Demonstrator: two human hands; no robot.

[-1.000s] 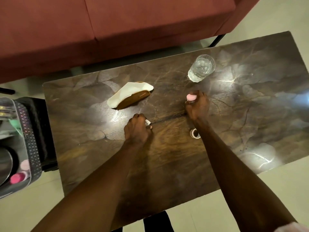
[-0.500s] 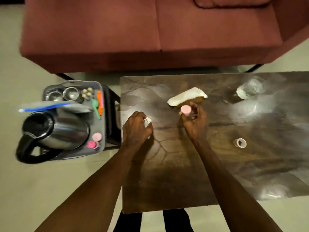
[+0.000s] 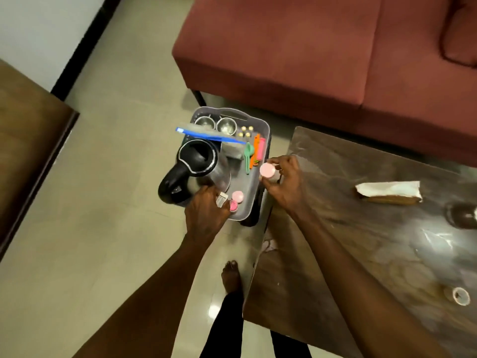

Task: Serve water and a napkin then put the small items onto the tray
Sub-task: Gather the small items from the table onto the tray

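**Grey tray, both hands over it**

Grey plastic forms the tray (image 3: 254, 187), which sits on a dark stand just left of the table (image 3: 361, 254). The left hand (image 3: 206, 213) is over the tray's near corner, fingers curled, pinching a small white packet (image 3: 222, 199) between thumb and fingertip. Just beside the packet, two pink caps (image 3: 236, 200) lie on the tray floor. The right hand (image 3: 286, 184) hovers at the tray's right rim, fingers curled round a small pink-lidded jar (image 3: 268, 170).

On the tray stand a black and steel kettle (image 3: 196, 169), two steel cups (image 3: 215, 124), a blue-edged sheet (image 3: 209, 134) and green, orange and pink utensils (image 3: 254, 153) along the right wall.

On the table, well apart from the hands, lie a white napkin (image 3: 389, 189) on a brown holder, a glass (image 3: 462, 215) at the right edge, blurred, and a small white ring (image 3: 460, 295) near the front. A red sofa (image 3: 309, 47) stands behind.
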